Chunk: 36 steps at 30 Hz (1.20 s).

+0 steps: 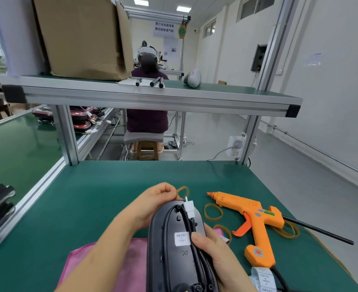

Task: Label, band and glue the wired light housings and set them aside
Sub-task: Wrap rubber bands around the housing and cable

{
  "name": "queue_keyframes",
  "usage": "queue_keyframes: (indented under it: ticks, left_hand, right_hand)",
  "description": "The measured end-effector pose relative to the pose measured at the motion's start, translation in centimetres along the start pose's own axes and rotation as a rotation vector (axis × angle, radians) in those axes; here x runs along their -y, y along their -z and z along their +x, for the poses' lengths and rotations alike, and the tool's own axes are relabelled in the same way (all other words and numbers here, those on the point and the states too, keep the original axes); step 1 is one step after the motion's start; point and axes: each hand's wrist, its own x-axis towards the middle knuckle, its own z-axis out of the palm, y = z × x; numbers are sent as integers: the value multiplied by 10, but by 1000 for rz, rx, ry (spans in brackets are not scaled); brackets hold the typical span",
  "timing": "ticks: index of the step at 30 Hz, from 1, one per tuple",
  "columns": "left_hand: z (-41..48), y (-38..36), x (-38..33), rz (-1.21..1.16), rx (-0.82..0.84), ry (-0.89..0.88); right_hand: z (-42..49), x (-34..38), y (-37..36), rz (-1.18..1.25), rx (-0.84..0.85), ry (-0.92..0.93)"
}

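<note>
Over the near part of the green table (pixel 102 192), the black light housing (pixel 169 245) is held with its long axis running straight away from the person. The right hand (pixel 216 247) is closed round the housing's near right flank, with the thumb pressed on the black wire (pixel 186 220) beside the label (pixel 180 238). The left hand (pixel 155 199) is placed at the far tip, nearer the white connector (pixel 189 207). A rubber band (pixel 182 189) is pinched in its fingers, just beyond that connector. The band is judged to be drawn over the tip next, along the axis toward the person.
</note>
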Motion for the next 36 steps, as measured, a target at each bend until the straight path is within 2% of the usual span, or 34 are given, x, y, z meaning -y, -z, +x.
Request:
queue_keyframes:
  ticks: [3, 7, 11, 14, 16, 19, 21, 23, 24, 27, 29, 31, 36]
  left_hand:
    - [-14, 16, -9, -199, 101, 28]
    - [-30, 14, -17, -179, 146, 96]
    - [-45, 6, -21, -267, 323, 250]
    - [-47, 5, -20, -293, 260, 348]
    - [-47, 9, -18, -190, 172, 314]
    - [-51, 16, -20, -30, 230, 254]
    - [-52, 18, -19, 312, 207, 193]
    - [-49, 20, -19, 692, 65, 108]
    - [-46, 22, -20, 739, -1, 83]
    - [-40, 25, -31, 610, -186, 27]
    - [-38, 24, -41, 638, -264, -28]
    - [-40, 18, -51, 780, -305, -82]
    - [-53, -6, -60, 1352, -344, -192]
  right_hand:
    - [-1, 1, -7, -35, 50, 0]
    - [-1, 6, -16, -42, 221, -45]
    - [-5, 13, -23, -26, 357, -11]
    - [-4, 12, -20, -49, 347, -18]
    - [-3, 11, -16, -64, 320, -3]
    - [-1, 12, -8, -63, 277, 28]
    - [0, 13, -6, -66, 258, 37]
    - [0, 12, -6, -84, 240, 44]
    - [1, 11, -7, -102, 229, 46]
    - [0, 7, -8, -205, 199, 41]
    - [-2, 3, -10, -299, 188, 42]
    - [-3, 0, -12, -363, 187, 41]
    - [0, -6, -17, -428, 141, 27]
